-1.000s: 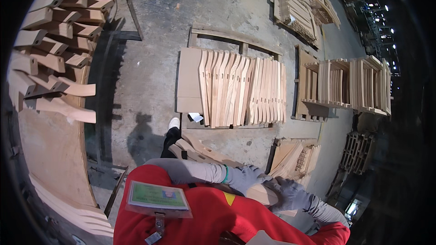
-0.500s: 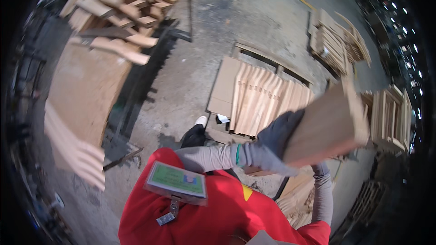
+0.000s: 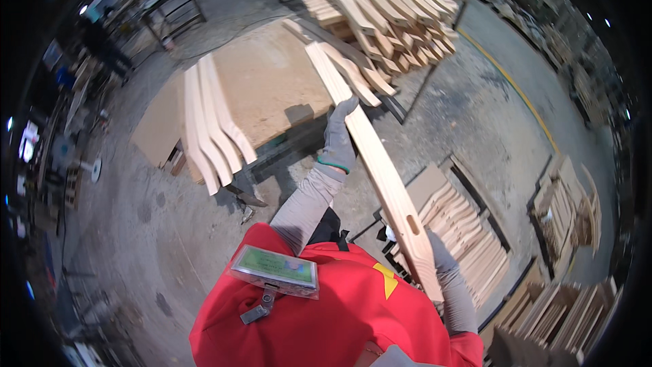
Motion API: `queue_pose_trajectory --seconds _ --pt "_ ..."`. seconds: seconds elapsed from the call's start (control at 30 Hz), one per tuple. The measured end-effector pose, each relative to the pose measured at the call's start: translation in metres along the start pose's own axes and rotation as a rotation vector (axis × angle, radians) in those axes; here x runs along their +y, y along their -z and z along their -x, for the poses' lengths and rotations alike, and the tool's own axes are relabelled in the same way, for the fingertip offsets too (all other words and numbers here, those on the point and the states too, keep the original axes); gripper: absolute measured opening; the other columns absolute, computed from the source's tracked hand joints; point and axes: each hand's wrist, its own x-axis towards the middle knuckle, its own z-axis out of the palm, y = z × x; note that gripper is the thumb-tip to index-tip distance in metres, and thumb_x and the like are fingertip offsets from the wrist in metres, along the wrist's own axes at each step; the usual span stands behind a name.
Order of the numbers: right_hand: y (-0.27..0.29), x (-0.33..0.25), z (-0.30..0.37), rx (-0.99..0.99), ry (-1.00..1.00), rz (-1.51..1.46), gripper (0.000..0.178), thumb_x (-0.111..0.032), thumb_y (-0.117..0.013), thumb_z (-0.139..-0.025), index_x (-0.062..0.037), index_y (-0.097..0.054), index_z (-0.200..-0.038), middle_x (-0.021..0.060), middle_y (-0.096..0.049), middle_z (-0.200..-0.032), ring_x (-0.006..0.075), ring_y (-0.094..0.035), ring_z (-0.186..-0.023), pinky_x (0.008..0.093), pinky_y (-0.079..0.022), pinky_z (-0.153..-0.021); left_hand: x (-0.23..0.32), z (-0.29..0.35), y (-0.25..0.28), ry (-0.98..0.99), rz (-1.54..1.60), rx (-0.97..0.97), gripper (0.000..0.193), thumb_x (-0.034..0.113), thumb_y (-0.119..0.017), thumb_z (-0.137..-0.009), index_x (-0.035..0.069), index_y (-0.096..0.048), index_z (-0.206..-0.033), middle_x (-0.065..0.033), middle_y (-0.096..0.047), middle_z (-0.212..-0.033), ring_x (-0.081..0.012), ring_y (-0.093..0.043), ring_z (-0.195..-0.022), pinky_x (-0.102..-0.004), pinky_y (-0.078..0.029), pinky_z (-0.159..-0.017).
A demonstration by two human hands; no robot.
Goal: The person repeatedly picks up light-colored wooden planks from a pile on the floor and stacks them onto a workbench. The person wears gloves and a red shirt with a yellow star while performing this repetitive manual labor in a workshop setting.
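Note:
A long pale wooden piece (image 3: 382, 160) with an oval slot near its lower end runs slantwise in front of me, raised off the surfaces. My left hand (image 3: 341, 129), in a grey glove, is closed round its upper half, with the thumb lying along the wood. Near the slotted end, my right hand (image 3: 440, 251) grips the piece from the right side, most of its fingers hidden behind the wood. The piece's far end overlaps the worktable's (image 3: 268, 85) right edge in view. On that table, several curved wooden pieces (image 3: 212, 122) lie side by side at the left.
Two curved pieces (image 3: 352, 71) rest near the table's right edge. Beyond is a high stack of similar pieces (image 3: 387, 7). More pieces (image 3: 462, 231) lie in a row on a low pallet at right, near wooden frames (image 3: 557, 316). A person (image 3: 105, 44) stands far left.
My view has swung left toward the worktable. The wooden piece has moved from the right to the middle, now pointing lengthwise toward the table, still between my hands.

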Motion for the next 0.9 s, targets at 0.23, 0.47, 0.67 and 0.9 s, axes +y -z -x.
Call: queue_pose_trajectory --seconds 0.23,0.47,0.67,0.9 --pt "-0.054 -0.066 -0.12 -0.313 -0.063 -0.48 0.034 -0.023 -0.055 -0.088 -0.0014 -0.055 -0.114 0.0157 -0.064 -0.098 0.0249 -0.064 -0.089 0.0344 -0.052 -0.075 0.044 -0.061 0.124 0.049 -0.061 0.308 0.053 0.032 -0.075 -0.065 0.006 -0.053 -0.104 -0.0076 -0.052 -0.095 -0.0191 -0.052 -0.091 -0.0327 -0.045 -0.08" --pt "-0.079 -0.147 -0.246 -0.334 -0.456 -1.096 0.037 -0.027 -0.044 -0.095 0.0012 -0.05 -0.118 0.0126 -0.064 -0.09 0.0201 -0.064 -0.074 0.0299 -0.055 -0.064 0.091 -0.155 0.193 -0.008 -0.109 0.439 0.05 0.042 -0.071 -0.073 0.011 -0.055 -0.109 -0.0034 -0.054 -0.091 -0.0164 -0.055 -0.087 -0.0329 -0.047 -0.078" --pt "-0.089 -0.16 -0.331 -0.324 -0.407 -1.036 0.032 -0.02 -0.051 -0.091 0.0012 -0.055 -0.114 0.0109 -0.065 -0.089 0.0168 -0.064 -0.076 0.0278 -0.053 -0.065 0.073 -0.131 0.202 0.105 -0.744 0.278 0.06 0.034 -0.056 -0.087 0.003 -0.037 -0.134 -0.016 -0.05 -0.124 -0.0266 -0.048 -0.116 -0.0345 -0.038 -0.099" --pt "-0.079 -0.224 -0.453 -0.258 -0.247 -0.747 0.043 -0.033 -0.053 -0.09 0.0042 -0.058 -0.111 0.0114 -0.066 -0.092 0.0161 -0.062 -0.082 0.0277 -0.049 -0.073 0.116 -0.12 0.201 -0.495 -1.441 0.025 0.064 0.006 -0.062 -0.08 -0.007 -0.031 -0.134 -0.0319 -0.046 -0.124 -0.0419 -0.051 -0.111 -0.0427 -0.045 -0.092"
